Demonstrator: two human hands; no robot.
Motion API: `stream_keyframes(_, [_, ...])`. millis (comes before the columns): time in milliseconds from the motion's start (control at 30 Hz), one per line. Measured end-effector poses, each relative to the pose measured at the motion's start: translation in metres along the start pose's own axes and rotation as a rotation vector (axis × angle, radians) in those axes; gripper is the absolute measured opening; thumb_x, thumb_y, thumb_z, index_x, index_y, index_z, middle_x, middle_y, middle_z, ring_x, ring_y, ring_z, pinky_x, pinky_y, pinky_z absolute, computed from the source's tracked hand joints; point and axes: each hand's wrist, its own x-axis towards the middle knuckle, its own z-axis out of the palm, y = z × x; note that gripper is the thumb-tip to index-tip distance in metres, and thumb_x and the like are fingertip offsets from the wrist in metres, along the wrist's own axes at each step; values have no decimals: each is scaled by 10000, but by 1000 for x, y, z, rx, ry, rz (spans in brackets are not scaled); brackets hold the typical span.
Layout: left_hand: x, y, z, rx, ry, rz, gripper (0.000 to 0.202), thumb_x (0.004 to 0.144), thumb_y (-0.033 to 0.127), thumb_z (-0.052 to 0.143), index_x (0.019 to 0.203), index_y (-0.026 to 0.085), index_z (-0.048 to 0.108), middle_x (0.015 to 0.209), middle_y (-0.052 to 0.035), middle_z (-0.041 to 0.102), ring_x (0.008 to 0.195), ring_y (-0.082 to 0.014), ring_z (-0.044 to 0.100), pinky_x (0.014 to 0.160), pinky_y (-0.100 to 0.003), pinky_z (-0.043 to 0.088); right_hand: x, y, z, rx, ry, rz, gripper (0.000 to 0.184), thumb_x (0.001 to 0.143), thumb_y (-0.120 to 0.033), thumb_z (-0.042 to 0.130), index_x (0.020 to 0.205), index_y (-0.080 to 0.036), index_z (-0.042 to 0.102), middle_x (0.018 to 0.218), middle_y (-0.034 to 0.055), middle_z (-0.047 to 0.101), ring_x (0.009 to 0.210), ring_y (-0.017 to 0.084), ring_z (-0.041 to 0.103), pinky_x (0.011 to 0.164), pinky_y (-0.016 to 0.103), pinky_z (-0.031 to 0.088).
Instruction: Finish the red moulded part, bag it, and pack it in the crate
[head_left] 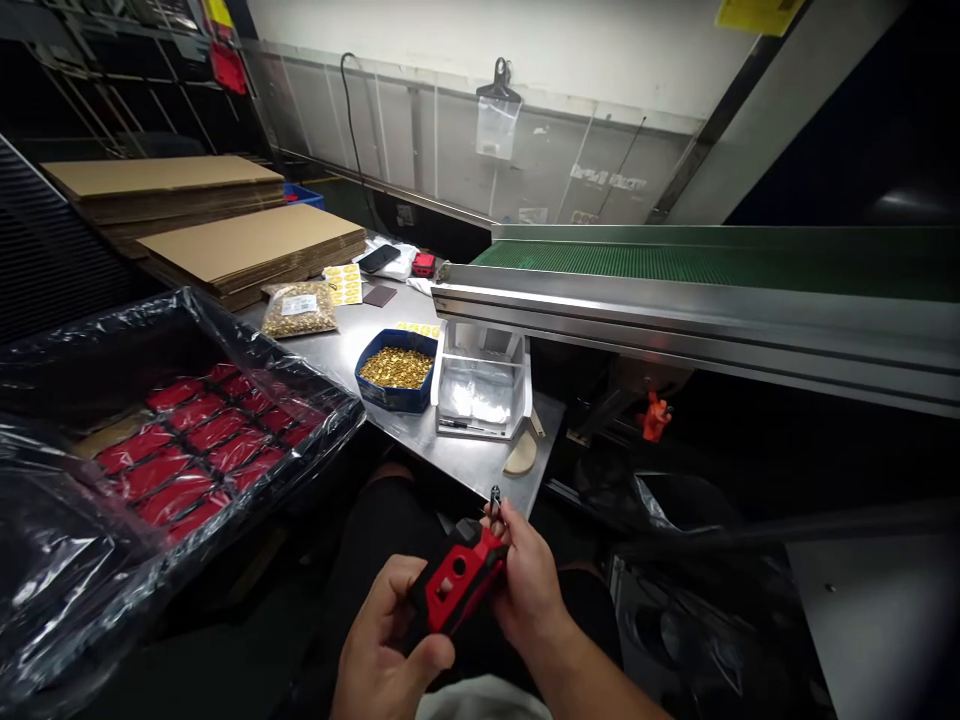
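Head view looked down on both hands working low over the lap, just short of the near corner of the steel table [420,440]. The left hand [386,640] was wrapped around the lower end of a red and black tool [457,585], thumb across its face. The right hand [529,580] was closed on the tool's upper end, fingertips pinching a small metal piece [495,497] at its tip. The tool was chunky, red with black edging and a rectangular hole in its body, tilted up to the right. Dark open room lay right of the hands, under the conveyor belt [675,265]. Left, a black plastic-lined crate [315,400] of red packs crowded the table edge. Farther on sat a blue bin [394,398] of gold-coloured parts, a white tray [517,350], then stacked cardboard [247,245].
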Motion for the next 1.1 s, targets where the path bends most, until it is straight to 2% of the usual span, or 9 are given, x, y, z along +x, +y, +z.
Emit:
stream_keyframes(100, [2, 1, 0, 45, -14, 10, 369, 889, 542, 558, 759, 200, 611, 842, -61, 553, 771, -203, 511, 705, -280, 431, -1, -6, 1, -86, -57, -95, 309, 845, -474, 624, 777, -173, 611, 616, -26, 533, 520, 94, 468, 505, 214, 427])
stream_keyframes(167, [4, 7, 0, 49, -28, -41, 406, 949, 497, 461, 724, 190, 603, 794, -65, 543, 752, -202, 500, 691, -279, 418, 0, -10, -1, -184, -104, -189, 328, 872, -497, 578, 749, -193, 588, 620, -20, 526, 529, 112, 458, 504, 235, 431])
stream_keyframes(300, [5, 21, 5, 21, -39, -125, 270, 954, 412, 496, 913, 199, 655, 796, -49, 544, 729, -182, 487, 678, -261, 415, 2, -15, -5, -350, -172, -314, 352, 906, -521, 511, 748, -212, 568, 651, -1, 541, 562, 138, 472, 532, 264, 455])
stream_keyframes(467, [0, 25, 7, 121, -53, -103, 254, 962, 381, 490, 932, 194, 659, 784, -37, 565, 719, -163, 512, 668, -236, 422, 5, -11, -5, -268, -122, -109, 341, 881, -506, 566, 778, -183, 596, 622, -14, 532, 522, 104, 449, 487, 215, 389])
stream_keyframes(600, [4, 23, 4, 342, -17, -81, 311, 935, 434, 526, 801, 182, 648, 712, -22, 586, 660, -147, 531, 598, -209, 419, 4, -4, -6, -247, -64, -53, 302, 859, -450, 612, 751, -168, 598, 591, -31, 504, 507, 84, 432, 467, 182, 367])
stream_keyframes(733, [17, 22, 2, 430, 62, -205, 468, 887, 559, 543, 645, 161, 596, 595, -2, 537, 563, -121, 467, 510, -196, 368, 2, 7, -10, -209, -47, 13, 283, 854, -414, 613, 726, -162, 595, 573, -38, 483, 494, 76, 415, 469, 173, 371])
stream_keyframes(833, [25, 17, 2, 304, 72, -345, 562, 850, 660, 518, 621, 149, 557, 567, -2, 513, 541, -121, 443, 482, -200, 350, 2, 15, -14, -173, -13, 107, 279, 853, -398, 607, 720, -152, 595, 564, -28, 494, 493, 81, 435, 482, 181, 388])
stream_keyframes(933, [26, 9, 3, 124, 69, -428, 578, 834, 692, 512, 694, 137, 596, 603, -25, 571, 560, -145, 489, 502, -221, 395, 3, 20, -15, -142, 37, 185, 266, 844, -370, 619, 704, -148, 579, 545, -27, 494, 484, 84, 446, 489, 191, 403])
stream_keyframes(1100, [23, 6, 4, 51, 76, -393, 534, 884, 630, 490, 763, 130, 633, 658, -32, 591, 619, -152, 514, 569, -234, 436, 5, 19, -13, -123, 80, 223, 249, 839, -332, 623, 683, -148, 558, 538, -22, 511, 468, 90, 464, 482, 204, 416])
